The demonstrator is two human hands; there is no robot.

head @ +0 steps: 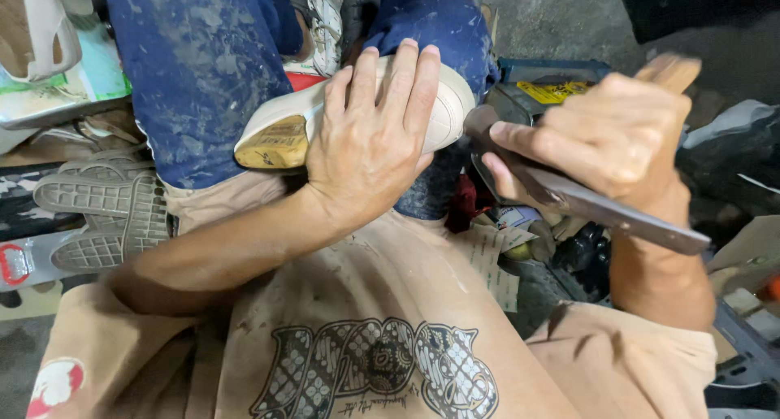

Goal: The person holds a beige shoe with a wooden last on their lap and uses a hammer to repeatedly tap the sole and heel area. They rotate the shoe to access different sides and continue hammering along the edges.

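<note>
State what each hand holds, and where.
Left hand presses the cream shoe across its sole. Right hand grips a flat metal tool around its middle.

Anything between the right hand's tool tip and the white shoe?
Nothing: in the head view the metal tool in the right hand meets the white shoe directly.
</note>
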